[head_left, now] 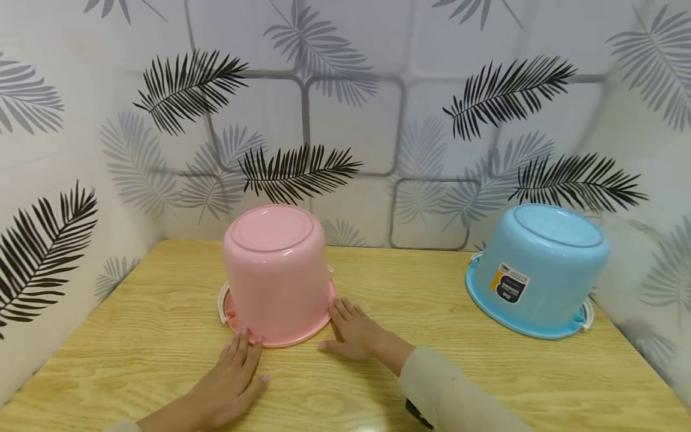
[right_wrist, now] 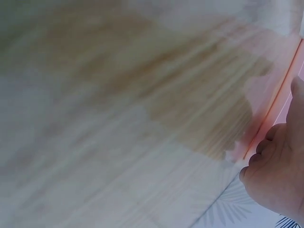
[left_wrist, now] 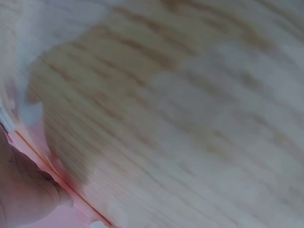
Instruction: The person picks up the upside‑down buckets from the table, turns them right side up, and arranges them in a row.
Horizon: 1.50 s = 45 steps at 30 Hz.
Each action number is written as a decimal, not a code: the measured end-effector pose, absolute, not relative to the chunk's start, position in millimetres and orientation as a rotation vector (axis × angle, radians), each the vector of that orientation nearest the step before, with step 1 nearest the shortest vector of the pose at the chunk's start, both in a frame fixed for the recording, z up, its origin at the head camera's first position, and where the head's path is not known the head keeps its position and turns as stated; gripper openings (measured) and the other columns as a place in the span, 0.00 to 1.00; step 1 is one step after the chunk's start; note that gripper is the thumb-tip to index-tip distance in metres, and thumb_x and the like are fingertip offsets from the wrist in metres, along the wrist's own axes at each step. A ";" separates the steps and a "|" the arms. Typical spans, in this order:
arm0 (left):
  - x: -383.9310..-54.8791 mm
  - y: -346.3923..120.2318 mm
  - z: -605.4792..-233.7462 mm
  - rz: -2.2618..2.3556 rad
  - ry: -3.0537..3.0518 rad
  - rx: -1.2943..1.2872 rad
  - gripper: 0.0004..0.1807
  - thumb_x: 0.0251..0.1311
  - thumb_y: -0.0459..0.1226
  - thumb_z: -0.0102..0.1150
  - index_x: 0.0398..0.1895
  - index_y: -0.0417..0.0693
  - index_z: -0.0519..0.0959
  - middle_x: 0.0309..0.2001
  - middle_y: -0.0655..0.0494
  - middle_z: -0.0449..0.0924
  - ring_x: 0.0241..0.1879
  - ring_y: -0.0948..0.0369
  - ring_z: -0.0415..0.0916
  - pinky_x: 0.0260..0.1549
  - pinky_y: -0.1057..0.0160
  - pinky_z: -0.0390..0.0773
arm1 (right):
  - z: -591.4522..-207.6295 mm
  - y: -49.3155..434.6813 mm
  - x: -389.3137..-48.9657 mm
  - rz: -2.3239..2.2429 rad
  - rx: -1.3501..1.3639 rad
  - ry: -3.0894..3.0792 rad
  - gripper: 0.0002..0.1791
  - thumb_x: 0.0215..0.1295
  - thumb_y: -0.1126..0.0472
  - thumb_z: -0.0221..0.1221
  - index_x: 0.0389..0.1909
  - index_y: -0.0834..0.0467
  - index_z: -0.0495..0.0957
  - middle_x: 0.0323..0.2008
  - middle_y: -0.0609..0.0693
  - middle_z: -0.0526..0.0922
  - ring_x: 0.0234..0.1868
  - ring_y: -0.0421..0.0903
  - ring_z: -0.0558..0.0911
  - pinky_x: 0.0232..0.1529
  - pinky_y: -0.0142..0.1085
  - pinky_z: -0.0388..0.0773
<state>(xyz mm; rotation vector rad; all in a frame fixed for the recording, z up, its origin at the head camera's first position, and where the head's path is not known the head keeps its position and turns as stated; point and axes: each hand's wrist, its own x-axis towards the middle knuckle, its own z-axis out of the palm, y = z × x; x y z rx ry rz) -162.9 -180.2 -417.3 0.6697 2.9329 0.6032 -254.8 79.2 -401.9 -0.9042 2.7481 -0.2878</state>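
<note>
A pink bucket stands upside down on the wooden table, its rim down and its white handle lying at the left. My left hand touches the front-left of the rim with straight fingers. At the right side of the rim, the fingertips of my right hand rest against the pink plastic, thumb spread away. Both wrist views show a hand along the pink rim: the left hand at lower left, the right hand at the right edge.
An upturned blue bucket with a label stands at the right of the table. Behind the table rises a wall with a leaf pattern, and patterned walls also close off both sides.
</note>
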 end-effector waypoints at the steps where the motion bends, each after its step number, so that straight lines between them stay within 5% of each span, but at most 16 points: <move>1: -163.4 -180.5 -417.3 0.597 2.932 0.672 0.37 0.70 0.49 0.37 0.69 0.28 0.47 0.69 0.25 0.37 0.69 0.34 0.37 0.64 0.34 0.43 | -401.4 79.9 -253.7 -0.291 -0.907 2.745 0.43 0.68 0.40 0.44 0.71 0.65 0.45 0.73 0.61 0.43 0.74 0.57 0.43 0.72 0.50 0.46; 30: -173.4 -188.7 -418.9 0.360 3.014 0.827 0.38 0.69 0.50 0.40 0.68 0.28 0.51 0.70 0.29 0.43 0.69 0.36 0.43 0.65 0.37 0.50 | -408.7 107.2 -236.3 -0.283 -1.048 2.788 0.37 0.71 0.45 0.42 0.70 0.66 0.49 0.72 0.61 0.48 0.73 0.57 0.47 0.71 0.51 0.49; 37: -179.3 -191.9 -420.6 0.331 2.991 0.872 0.37 0.69 0.51 0.39 0.68 0.29 0.51 0.70 0.30 0.43 0.70 0.36 0.42 0.68 0.41 0.43 | -408.0 111.3 -230.1 -0.302 -1.062 2.801 0.36 0.71 0.47 0.43 0.70 0.67 0.50 0.72 0.62 0.50 0.73 0.58 0.49 0.70 0.52 0.50; 45: -185.8 -194.5 -418.5 0.297 2.989 0.920 0.38 0.68 0.52 0.41 0.68 0.30 0.54 0.69 0.29 0.48 0.69 0.37 0.46 0.65 0.39 0.50 | -405.2 113.3 -221.8 -0.309 -1.022 2.801 0.36 0.71 0.46 0.42 0.70 0.66 0.50 0.72 0.61 0.50 0.73 0.57 0.48 0.70 0.52 0.50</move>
